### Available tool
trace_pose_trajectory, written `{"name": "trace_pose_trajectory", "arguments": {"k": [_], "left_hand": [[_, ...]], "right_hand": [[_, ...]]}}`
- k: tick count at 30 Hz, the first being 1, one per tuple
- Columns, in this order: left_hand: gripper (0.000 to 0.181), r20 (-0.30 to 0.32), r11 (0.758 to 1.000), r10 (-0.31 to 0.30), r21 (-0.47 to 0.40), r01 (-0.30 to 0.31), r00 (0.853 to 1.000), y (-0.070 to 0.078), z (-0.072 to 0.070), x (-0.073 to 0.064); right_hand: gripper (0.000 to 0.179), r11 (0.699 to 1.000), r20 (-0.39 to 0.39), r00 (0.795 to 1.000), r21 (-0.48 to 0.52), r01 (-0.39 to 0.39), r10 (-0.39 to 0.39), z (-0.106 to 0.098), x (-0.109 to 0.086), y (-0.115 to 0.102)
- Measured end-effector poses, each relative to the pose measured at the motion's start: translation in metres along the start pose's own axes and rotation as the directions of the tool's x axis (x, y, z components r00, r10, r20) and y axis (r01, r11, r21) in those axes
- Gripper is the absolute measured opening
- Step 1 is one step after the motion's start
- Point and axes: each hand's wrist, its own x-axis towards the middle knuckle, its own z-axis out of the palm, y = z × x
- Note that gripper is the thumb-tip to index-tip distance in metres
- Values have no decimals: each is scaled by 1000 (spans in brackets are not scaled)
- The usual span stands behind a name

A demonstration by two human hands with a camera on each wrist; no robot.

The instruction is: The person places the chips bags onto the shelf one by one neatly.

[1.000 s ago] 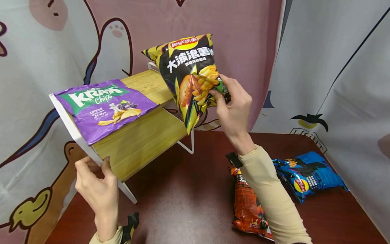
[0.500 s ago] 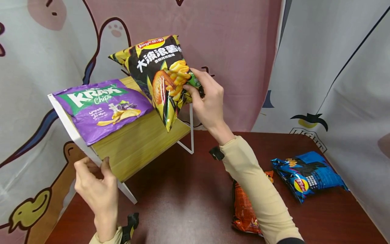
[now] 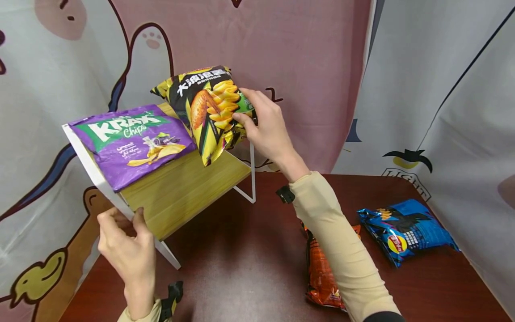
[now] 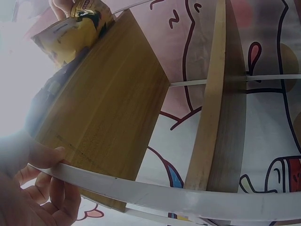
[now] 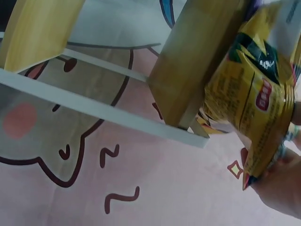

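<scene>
My right hand (image 3: 269, 127) pinches the lower right side of a black and yellow bag of chips (image 3: 205, 109), thumb on its front. The bag is tilted over the right part of the top board of a small wooden shelf (image 3: 189, 192) with a white metal frame. In the right wrist view the back of the chip bag (image 5: 254, 89) is right by the board's edge. On the same board lies a purple bag of Krax chips (image 3: 132, 143), to the left. My left hand (image 3: 128, 255) grips the white frame (image 4: 155, 194) at the shelf's near left side.
An orange bag of chips (image 3: 323, 277) lies on the dark red table (image 3: 241, 277), partly hidden under my right forearm. Farther right is a blue bag of chips (image 3: 408, 232). Printed curtains (image 3: 310, 80) hang behind the table and at its sides.
My right hand has carried the black and yellow chip bag left, then lowered it toward the shelf's top board beside the purple bag. My left hand has stayed on the frame.
</scene>
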Motion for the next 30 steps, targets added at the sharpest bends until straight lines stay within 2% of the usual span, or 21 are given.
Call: {"name": "trace_pose_trajectory", "arguments": {"k": [5, 8, 12, 14, 16, 19, 22, 26, 30], "left_hand": [[23, -1, 1000, 0, 0, 0, 1000, 0, 0, 0], [23, 1, 1000, -1, 3, 1, 1000, 0, 0, 0], [23, -1, 1000, 1, 2, -1, 1000, 0, 0, 0], [23, -1, 1000, 1, -1, -1, 1000, 0, 1, 0], [23, -1, 1000, 2, -2, -2, 1000, 0, 1, 0], [23, -1, 1000, 7, -4, -7, 1000, 1, 1, 0], [23, -5, 1000, 12, -2, -12, 1000, 1, 1, 0], [23, -3, 1000, 10, 0, -10, 1000, 0, 0, 1], [24, 3, 1000, 7, 1, -7, 1000, 0, 0, 0]], "right_hand": [[56, 997, 156, 986, -51, -56, 63, -5, 2, 1], [61, 993, 198, 976, -92, -72, 89, -7, 2, 2], [59, 993, 141, 989, -113, -28, 44, -6, -4, 3], [53, 993, 75, 997, -110, 38, -30, -5, -9, 5], [48, 984, 12, 991, -124, 131, -131, -4, -15, 6], [47, 940, -39, 955, -190, 283, -295, -3, -25, 7], [55, 879, -16, 916, -288, 380, -401, -3, -33, 6], [66, 821, 39, 901, -395, 412, -433, 0, -38, 4], [53, 784, 31, 890, -460, 417, -456, 4, -39, 5]]}}
